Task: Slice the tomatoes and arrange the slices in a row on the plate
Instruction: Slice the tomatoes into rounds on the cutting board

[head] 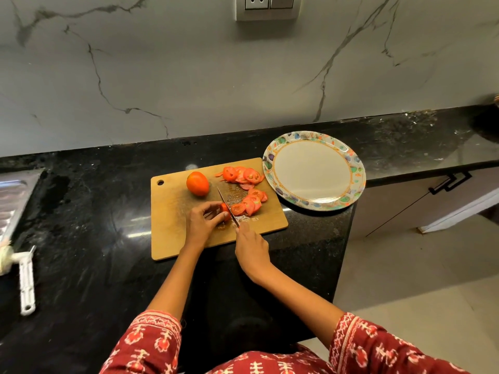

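Observation:
A wooden cutting board (172,233) lies on the black counter. My left hand (201,220) pinches the small remaining end of a tomato (224,209) on the board. My right hand (251,248) grips a knife (226,205), its blade set against that piece. One whole tomato (197,183) stands at the board's far side. Two heaps of tomato slices lie right of the blade: the near slices (249,202) and the far slices (241,174). A round plate (353,168) with a patterned rim sits right of the board, with nothing on it.
A white peeler-like tool (27,282) lies at the counter's left, near a steel sink drainer (13,195). The counter ends just right of the plate, with floor and a cabinet handle (449,182) beyond. A marble wall with a socket (267,6) stands behind.

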